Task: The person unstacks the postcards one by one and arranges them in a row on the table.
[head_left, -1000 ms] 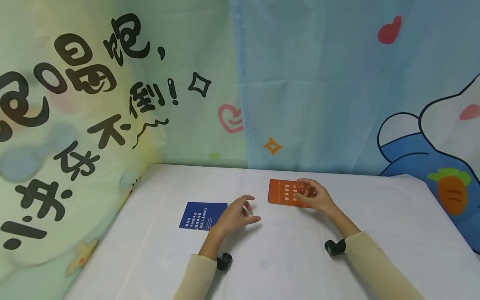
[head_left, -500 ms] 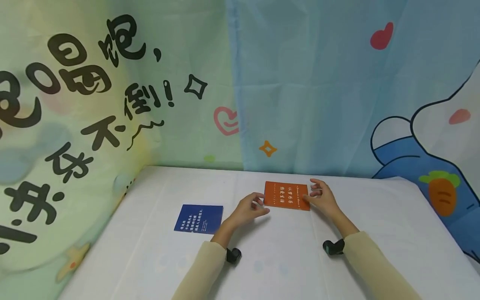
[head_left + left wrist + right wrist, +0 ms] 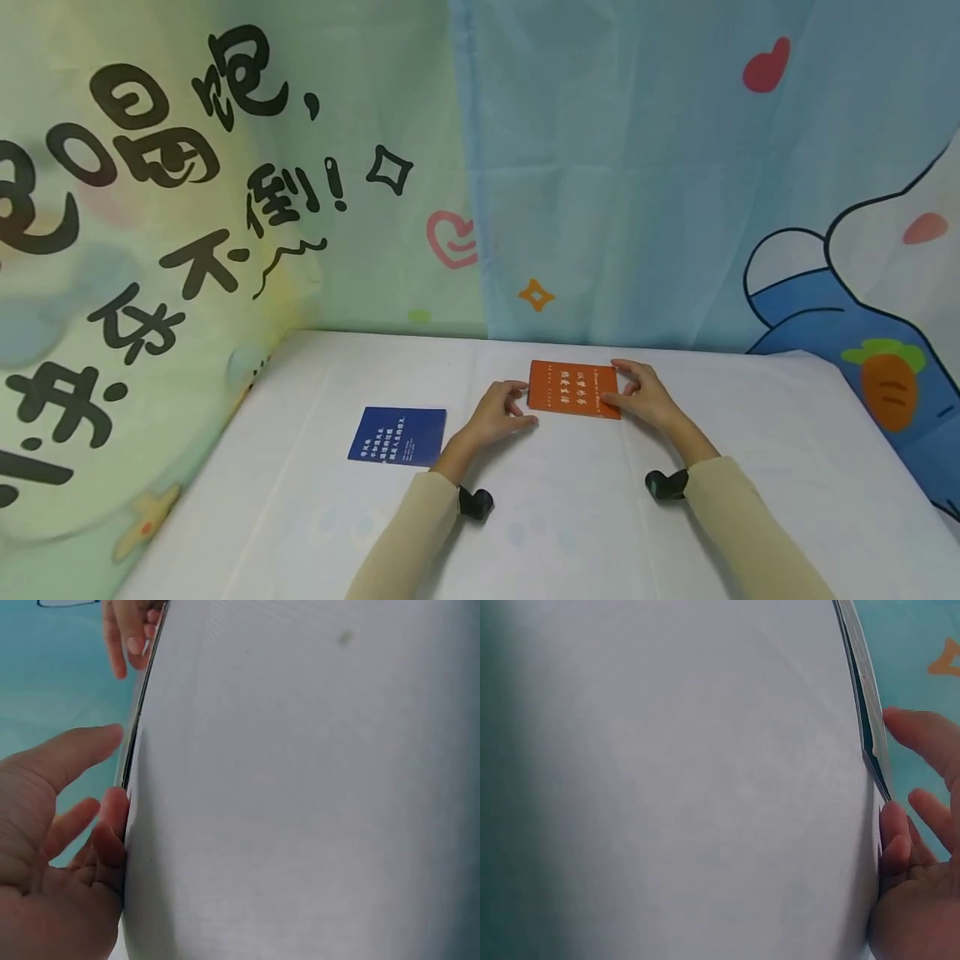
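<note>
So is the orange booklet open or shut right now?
Shut. The orange booklet lies flat on the table, cover up, with the left hand and right hand at its two short edges.
</note>
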Motion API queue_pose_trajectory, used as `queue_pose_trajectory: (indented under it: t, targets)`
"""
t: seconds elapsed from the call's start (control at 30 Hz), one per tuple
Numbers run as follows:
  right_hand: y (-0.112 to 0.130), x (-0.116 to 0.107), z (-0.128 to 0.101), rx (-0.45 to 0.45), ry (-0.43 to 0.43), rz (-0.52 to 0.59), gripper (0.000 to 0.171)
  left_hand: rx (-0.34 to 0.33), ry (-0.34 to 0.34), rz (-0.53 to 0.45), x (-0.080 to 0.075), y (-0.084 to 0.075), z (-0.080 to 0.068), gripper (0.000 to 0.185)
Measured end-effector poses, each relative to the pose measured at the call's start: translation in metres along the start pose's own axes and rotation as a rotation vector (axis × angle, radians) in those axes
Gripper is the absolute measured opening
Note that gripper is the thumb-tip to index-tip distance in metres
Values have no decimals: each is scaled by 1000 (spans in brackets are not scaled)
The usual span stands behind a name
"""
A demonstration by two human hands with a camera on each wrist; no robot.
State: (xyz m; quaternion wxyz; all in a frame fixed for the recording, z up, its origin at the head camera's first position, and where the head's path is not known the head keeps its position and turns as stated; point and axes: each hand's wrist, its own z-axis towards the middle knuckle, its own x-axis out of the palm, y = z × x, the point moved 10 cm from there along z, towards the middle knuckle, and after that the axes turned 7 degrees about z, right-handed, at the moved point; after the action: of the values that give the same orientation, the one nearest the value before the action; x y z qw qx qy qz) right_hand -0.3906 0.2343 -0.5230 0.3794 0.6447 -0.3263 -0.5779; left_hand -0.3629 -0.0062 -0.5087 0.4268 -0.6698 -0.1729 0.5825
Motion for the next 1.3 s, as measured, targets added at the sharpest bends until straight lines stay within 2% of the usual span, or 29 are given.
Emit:
queue_pose_trajectory:
  t: [0.23, 0.4, 0.63, 0.8, 0.97, 1.13, 1.3]
  targets:
    - [2, 1, 0, -22, 11, -31, 73, 8, 13, 44, 1, 1, 1, 60]
    - [3, -4, 0, -1, 9, -53, 72, -23, 14, 60, 5, 2, 3, 62]
    - [4, -3, 2, 2, 20, -41, 64, -55, -7, 143, 6, 1, 5, 56]
    - [3, -2, 2, -15, 22, -36, 60, -66, -4, 143, 6, 3, 3, 54]
    - [5, -4, -1, -29, 9, -19, 52, -62, 0, 135, 7, 5, 5, 61]
    - [6, -3, -2, -26, 12, -4, 50, -94, -12, 126, 5, 10, 7, 71]
    - [6, -2, -2, -18, 10, -11, 49, -90, -15, 100, 4, 12, 8, 65]
